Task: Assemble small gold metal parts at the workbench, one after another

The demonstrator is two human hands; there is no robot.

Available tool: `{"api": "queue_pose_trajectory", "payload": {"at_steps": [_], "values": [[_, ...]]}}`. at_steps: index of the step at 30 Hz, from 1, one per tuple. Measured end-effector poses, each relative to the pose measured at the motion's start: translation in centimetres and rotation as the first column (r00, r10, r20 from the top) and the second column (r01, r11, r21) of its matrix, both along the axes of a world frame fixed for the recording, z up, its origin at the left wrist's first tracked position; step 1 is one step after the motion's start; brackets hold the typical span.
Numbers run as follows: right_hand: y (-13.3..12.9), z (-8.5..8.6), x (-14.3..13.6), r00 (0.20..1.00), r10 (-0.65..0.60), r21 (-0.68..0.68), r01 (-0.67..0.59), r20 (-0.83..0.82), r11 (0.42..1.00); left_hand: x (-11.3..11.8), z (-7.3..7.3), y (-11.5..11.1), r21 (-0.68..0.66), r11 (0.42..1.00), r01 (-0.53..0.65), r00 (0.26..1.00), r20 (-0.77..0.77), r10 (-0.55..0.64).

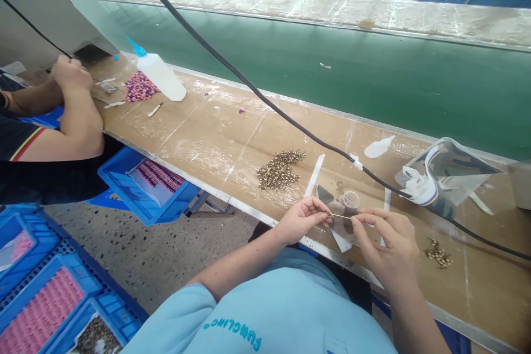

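Note:
My left hand (305, 218) pinches a tiny dark piece, too small to name, between thumb and fingertips. My right hand (390, 240) grips a thin pale stick (342, 216) whose far end meets the left fingertips. Just beyond the hands, a small clear round cup (349, 199) stands on the brown-covered bench (215, 138). Left of it lies a heap of tiny gold-and-dark pieces (280, 170). To the right of my right hand is a smaller heap of similar pieces (438, 253).
A black cable (249, 83) crosses above the bench. At right sits a clear plastic bag (452, 171). A white squeeze bottle (161, 74) lies beside a pink-and-purple heap (140, 87) near another person's hands (71, 73). Beyond runs a green belt (290, 50); blue bins (149, 182) stand below left.

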State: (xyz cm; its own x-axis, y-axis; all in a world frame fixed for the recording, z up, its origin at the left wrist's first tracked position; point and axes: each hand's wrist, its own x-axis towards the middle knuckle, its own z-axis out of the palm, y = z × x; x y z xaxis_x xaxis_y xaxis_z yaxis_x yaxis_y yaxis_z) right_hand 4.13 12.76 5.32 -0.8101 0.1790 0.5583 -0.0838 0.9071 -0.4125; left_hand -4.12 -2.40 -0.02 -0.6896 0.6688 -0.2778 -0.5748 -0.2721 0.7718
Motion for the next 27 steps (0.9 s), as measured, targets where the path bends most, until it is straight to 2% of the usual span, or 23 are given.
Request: {"api": "queue_pose_trajectory", "payload": {"at_steps": [17,23,27], "values": [[0.6,0.4,0.1,1.000,0.006,0.013,-0.005,-0.029,1.000,0.0,0.1,0.0,-0.007,1.000,0.007,1.000,-0.014,-0.007],[2.3,0.1,-0.6,0.989,-0.092,0.182,0.113,-0.118,0.977,0.0,0.0,-0.1,-0.011,1.000,0.008,1.000,-0.018,-0.008],[1.8,-0.5,-1.2,0.992,-0.108,0.282,0.121,-0.060,0.952,0.2,0.0,-0.2,-0.027,1.000,-0.002,1.000,-0.025,0.001]]}}
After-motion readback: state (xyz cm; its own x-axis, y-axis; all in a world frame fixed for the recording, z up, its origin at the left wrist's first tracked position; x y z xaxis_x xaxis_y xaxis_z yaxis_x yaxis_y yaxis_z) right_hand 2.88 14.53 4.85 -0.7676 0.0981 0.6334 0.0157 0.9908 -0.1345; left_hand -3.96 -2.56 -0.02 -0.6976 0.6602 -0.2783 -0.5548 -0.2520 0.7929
